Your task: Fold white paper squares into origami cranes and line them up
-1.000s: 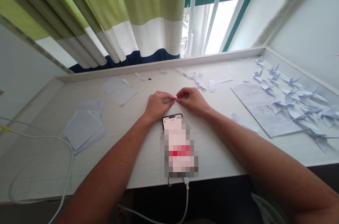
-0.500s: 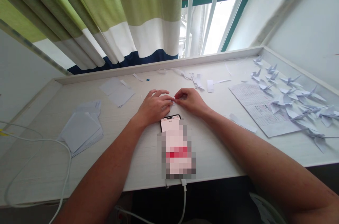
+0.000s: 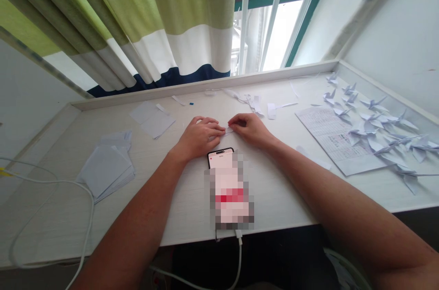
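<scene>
A small piece of white folded paper [image 3: 228,130] lies between my hands at the middle of the desk, mostly hidden by fingers. My left hand [image 3: 203,137] is at its left end, fingers bent and close together, thumb and fingertips holding it down. From the other side my right hand [image 3: 251,130] pinches its right end between thumb and forefinger. Just below my hands a phone [image 3: 211,160] lies face up, most of its screen blurred out, with a white cable [image 3: 239,253] plugged into its lower end.
Several folded paper cranes [image 3: 373,120] stand at the right, some on a printed sheet [image 3: 324,139]. Stacked paper [image 3: 106,166] lies at the left, loose sheets [image 3: 152,118] behind it. Paper scraps [image 3: 255,104] lie near the raised back edge. A cable [image 3: 89,217] loops at far left.
My right hand has shifted slightly right, away from my left fingertips, and more of the paper shows between them. My left fingers are drawn a little closer together.
</scene>
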